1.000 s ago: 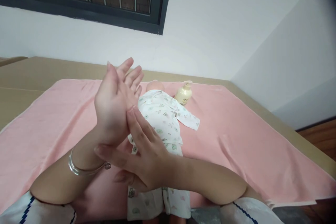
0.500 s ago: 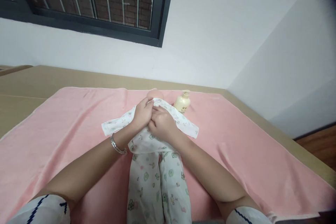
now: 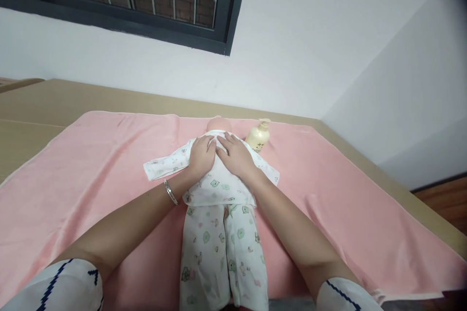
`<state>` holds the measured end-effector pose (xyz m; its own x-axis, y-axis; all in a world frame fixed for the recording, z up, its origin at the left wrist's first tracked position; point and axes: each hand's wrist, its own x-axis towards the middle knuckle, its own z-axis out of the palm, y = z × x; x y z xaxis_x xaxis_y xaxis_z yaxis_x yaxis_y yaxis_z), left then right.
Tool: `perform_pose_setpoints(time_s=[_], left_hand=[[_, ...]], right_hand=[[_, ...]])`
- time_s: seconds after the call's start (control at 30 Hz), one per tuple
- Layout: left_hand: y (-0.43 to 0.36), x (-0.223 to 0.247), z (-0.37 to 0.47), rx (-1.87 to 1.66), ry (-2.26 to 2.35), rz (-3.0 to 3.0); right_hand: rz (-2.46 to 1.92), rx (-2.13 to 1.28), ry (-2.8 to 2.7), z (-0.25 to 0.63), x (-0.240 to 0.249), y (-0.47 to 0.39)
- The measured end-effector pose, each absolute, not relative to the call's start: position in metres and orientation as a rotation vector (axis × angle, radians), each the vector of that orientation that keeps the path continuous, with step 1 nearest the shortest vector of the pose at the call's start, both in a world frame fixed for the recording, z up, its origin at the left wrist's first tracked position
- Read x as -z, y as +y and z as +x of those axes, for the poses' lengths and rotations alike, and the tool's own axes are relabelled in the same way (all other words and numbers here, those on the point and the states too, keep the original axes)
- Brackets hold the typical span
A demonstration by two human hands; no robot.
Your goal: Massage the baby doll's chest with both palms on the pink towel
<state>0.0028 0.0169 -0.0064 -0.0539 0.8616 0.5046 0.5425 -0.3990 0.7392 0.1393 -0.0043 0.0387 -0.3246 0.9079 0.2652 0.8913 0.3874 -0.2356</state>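
Observation:
A baby doll [image 3: 218,123] lies on a pink blanket [image 3: 120,180], its head at the far end and mostly hidden behind the clothes. It is dressed in a white printed top [image 3: 222,192] with the sleeves spread to both sides, and matching printed trousers [image 3: 206,252] reach toward me. My left hand [image 3: 202,155] rests flat on the left of the chest, fingers stretched out. Beside it my right hand [image 3: 235,155] lies on the right of the chest, fingers spread. A silver bangle [image 3: 170,192] is on my left wrist.
A pale yellow pump bottle [image 3: 258,136] stands on the blanket just right of the doll's head. Tan surface [image 3: 109,95] borders the blanket at the back, against a white wall [image 3: 284,48]. A barred window [image 3: 146,0] is at upper left.
My hands were closed together over the upper chest. They have parted and now lie flat side by side on the top. The view has tipped slightly downward.

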Motion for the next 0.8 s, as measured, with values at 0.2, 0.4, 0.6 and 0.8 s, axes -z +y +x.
perform_pose_setpoints(time_s=[0.2,0.4,0.6,0.8], left_hand=[[0.015,0.007,0.0,-1.446,1.479,1.852],[0.008,0.008,0.004,-1.427,1.51,1.901],[0.003,0.007,0.009,-1.238,1.638,2.045],[0.024,-0.006,-0.005,-1.009,1.615,2.091]], right_hand=[[-1.557,0.155,-2.436,0.118,-0.037,-0.032],[-1.589,-0.225,-2.31,0.146,-0.038,0.005],[-1.791,-0.145,-2.207,0.145,-0.041,0.003],[-1.876,0.008,-2.255,0.124,-0.06,-0.034]])
